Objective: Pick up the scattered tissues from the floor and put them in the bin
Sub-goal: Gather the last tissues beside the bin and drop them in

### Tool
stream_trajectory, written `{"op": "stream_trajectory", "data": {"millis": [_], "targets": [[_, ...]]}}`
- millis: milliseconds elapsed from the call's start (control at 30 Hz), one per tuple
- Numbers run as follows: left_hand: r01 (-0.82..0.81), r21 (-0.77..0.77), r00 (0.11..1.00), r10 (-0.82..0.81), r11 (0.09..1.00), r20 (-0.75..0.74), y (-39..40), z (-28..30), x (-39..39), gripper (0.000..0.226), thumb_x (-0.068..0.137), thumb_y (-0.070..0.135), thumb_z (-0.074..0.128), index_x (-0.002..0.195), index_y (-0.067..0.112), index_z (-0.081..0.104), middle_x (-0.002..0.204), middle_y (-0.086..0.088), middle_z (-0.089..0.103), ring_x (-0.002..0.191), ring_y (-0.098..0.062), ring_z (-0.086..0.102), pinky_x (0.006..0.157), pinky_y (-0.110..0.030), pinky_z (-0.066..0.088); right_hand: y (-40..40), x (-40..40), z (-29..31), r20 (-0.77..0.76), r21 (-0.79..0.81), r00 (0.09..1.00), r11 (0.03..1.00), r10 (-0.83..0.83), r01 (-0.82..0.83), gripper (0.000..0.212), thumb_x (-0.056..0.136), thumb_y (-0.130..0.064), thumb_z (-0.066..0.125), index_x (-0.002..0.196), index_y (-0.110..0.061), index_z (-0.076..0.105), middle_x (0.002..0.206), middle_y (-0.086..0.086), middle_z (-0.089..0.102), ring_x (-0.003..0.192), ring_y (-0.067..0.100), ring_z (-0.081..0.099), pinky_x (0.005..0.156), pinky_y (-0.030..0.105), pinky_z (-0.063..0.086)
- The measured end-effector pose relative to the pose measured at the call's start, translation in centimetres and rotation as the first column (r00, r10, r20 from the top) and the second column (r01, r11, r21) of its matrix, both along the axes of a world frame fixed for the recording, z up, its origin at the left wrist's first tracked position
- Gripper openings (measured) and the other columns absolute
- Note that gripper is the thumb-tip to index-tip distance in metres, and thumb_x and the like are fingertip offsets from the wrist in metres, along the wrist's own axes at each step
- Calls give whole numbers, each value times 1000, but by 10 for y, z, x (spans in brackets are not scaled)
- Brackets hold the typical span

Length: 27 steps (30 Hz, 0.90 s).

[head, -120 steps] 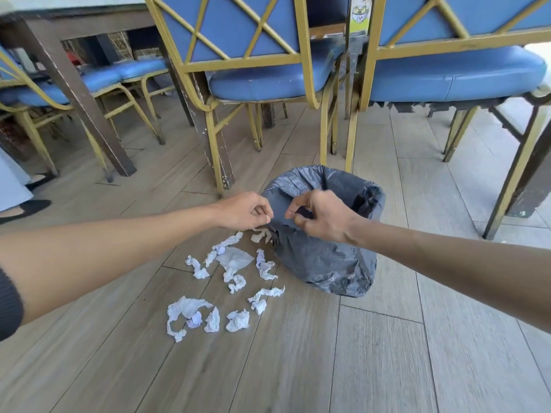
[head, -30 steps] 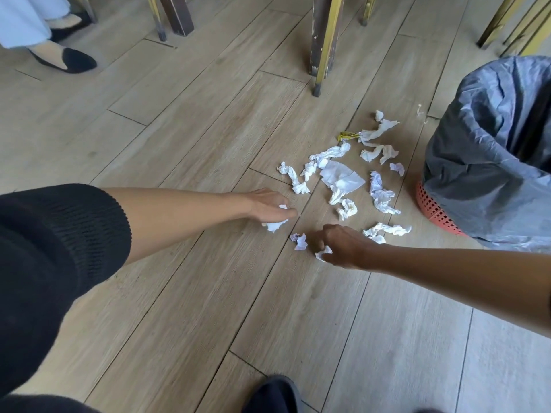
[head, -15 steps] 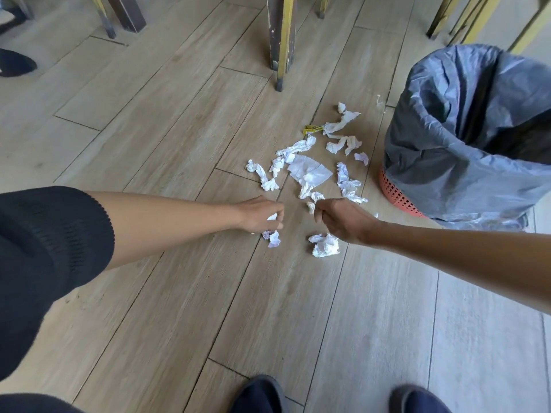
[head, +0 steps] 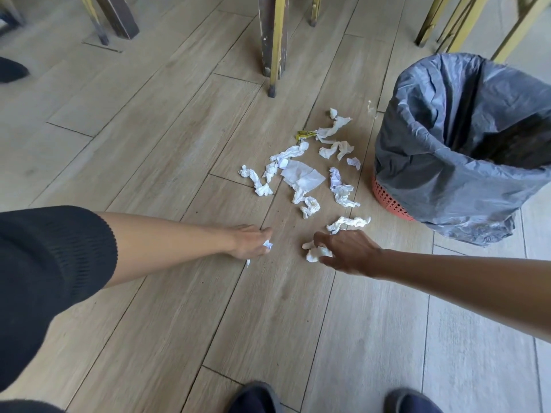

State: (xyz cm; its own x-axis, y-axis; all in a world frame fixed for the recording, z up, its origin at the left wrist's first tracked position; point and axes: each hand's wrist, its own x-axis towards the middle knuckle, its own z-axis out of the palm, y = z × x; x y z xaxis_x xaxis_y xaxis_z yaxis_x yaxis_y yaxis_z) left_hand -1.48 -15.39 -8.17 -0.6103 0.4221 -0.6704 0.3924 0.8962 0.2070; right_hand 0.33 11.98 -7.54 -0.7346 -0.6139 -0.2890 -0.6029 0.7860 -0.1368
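Under both hands, fingers (head: 318, 237) pinching crumpled tissues (head: 317, 253) against the floor (head: 268, 308).

Bin (head: 465, 150) cut off at right — left hand (head: 249, 241) hides its tissue (head: 267, 244)

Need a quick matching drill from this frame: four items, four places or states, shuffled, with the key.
1. left hand
2. right hand
3. bin
4. flat tissue

a. lined with a grey bag
b. spread open amid the pile
c. closed on a small tissue scrap
d. fingers around a crumpled wad on the floor

Pairs: 1-c, 2-d, 3-a, 4-b
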Motion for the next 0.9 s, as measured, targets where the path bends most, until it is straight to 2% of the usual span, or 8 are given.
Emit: {"op": "stream_trajectory", "data": {"millis": [100, 200, 300, 400, 500, 667, 767, 900], "targets": [[-8, 53, 998, 11, 999, -60, -8, 4, -4, 31, 103, 42, 39, 92, 13, 35, 81, -7, 54, 65, -24, 51, 63, -38, 47, -1, -2, 1, 12, -17, 1000, 1000, 0, 0, 23, 96, -40, 53, 114, -25, 52, 94, 2, 69, 80, 22, 65, 62, 29, 40], [-61, 161, 985, 86, 985, -153, -4, 13, -9, 36, 101, 40, 41, 77, 12, 41, 63, -2, 47, 53, -18, 42, 53, -32, 35, -3, -3, 8, 54, -42, 998, 999, -7, 9, 20, 94, -35, 55, 111, -24, 54, 95, -2, 69, 72, 17, 55, 64, 29, 41], [-70, 244, 970, 123, 967, -211, 5, 19, -14, 42, 96, 39, 41, 62, 15, 33, 52, 0, 36, 45, -16, 31, 48, -31, 30, -1, -4, 11, 138, -85, 990, 996, -6, 18, 21, 93, -31, 55, 113, -24, 55, 106, -8, 70, 82, 15, 61, 68, 26, 39], [-56, 242, 972, 108, 969, -209, 19, 25, -19, 41, 92, 34, 44, 59, 16, 29, 51, 0, 33, 46, -17, 28, 48, -31, 29, 5, -2, 15, 159, -73, 987, 997, 5, 7, 10, 91, -27, 52, 100, -24, 48, 101, -7, 70, 82, 16, 65, 70, 32, 51], [-45, 223, 982, 84, 974, -169, 34, 28, -22, 40, 92, 30, 47, 60, 15, 28, 54, 1, 31, 49, -18, 27, 51, -31, 26, 13, 0, 17, 122, -67, 992, 997, -25, 34, 12, 90, -24, 49, 100, -19, 50, 87, -6, 64, 73, 16, 60, 65, 32, 50], [47, 262, 989, -9, 964, -146, 56, 30, -26, 39, 85, 23, 52, 56, 14, 28, 53, 0, 21, 52, -17, 20, 49, -28, 17, 28, 4, 20, 67, 28, 994, 996, -89, 87, 25, 95, -28, 36, 112, -10, 36, 76, 8, 60, 63, 29, 54, 58, 35, 42], [89, 299, 979, -29, 950, -201, 66, 29, -32, 42, 81, 21, 54, 51, 15, 24, 51, 0, 19, 51, -17, 19, 48, -28, 16, 40, 1, 21, 113, 14, 983, 989, -146, 146, 26, 94, -37, 34, 105, -13, 32, 71, 8, 59, 61, 30, 56, 64, 42, 52], [86, 306, 966, -5, 948, -258, 74, 27, -44, 43, 79, 22, 55, 49, 16, 24, 47, -1, 22, 47, -17, 21, 47, -29, 20, 51, -10, 13, 77, 43, 967, 970, -242, 239, 62, 86, -70, 39, 115, -15, 36, 80, 3, 64, 71, 28, 61, 65, 36, 47]]}}
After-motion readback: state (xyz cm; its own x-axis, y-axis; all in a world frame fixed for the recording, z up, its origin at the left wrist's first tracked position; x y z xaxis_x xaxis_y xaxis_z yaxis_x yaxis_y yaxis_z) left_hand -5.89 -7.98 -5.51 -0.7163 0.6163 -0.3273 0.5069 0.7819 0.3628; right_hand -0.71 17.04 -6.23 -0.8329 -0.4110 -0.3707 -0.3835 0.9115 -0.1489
